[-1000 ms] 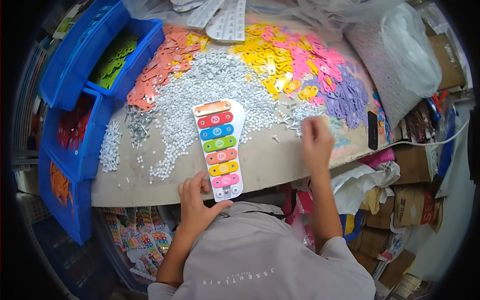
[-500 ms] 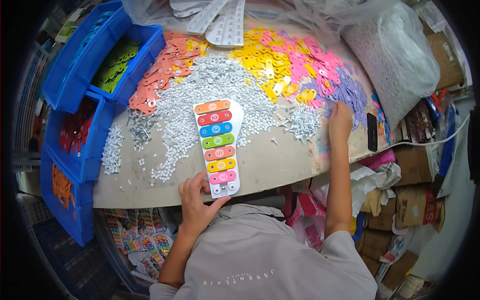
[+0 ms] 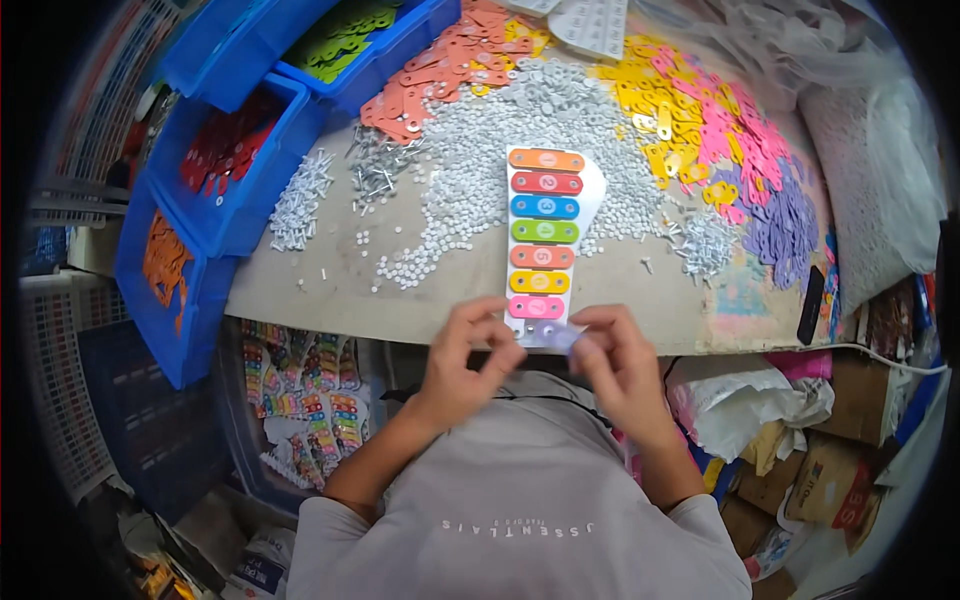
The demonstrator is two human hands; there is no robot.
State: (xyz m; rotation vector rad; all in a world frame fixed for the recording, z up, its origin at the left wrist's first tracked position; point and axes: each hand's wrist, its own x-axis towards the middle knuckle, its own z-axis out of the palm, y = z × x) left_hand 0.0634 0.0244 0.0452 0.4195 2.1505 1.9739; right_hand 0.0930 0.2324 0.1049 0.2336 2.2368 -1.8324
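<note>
A white toy xylophone board (image 3: 590, 185) lies on the table in front of me, with a column of coloured bars from orange at the far end to pink at the near end. My right hand (image 3: 618, 362) pinches a purple bar (image 3: 550, 334), blurred by motion, over the board's near end, just below the pink bar (image 3: 536, 307). My left hand (image 3: 468, 362) is at the board's near left corner, its fingers curled and the thumb close to them. What these fingers hold, if anything, is hidden.
White caps (image 3: 540, 110) are heaped behind the board. Around them lie yellow bars (image 3: 650, 100), pink bars (image 3: 740, 130), purple bars (image 3: 782, 235), salmon bars (image 3: 420, 90) and white pins (image 3: 703, 245). Blue bins (image 3: 265, 185) stand left; a filled clear bag (image 3: 870, 190) stands right.
My right hand has come from the purple pile to the board's near end with a purple bar. The left hand has shifted its fingers at the board's corner. The view has turned.
</note>
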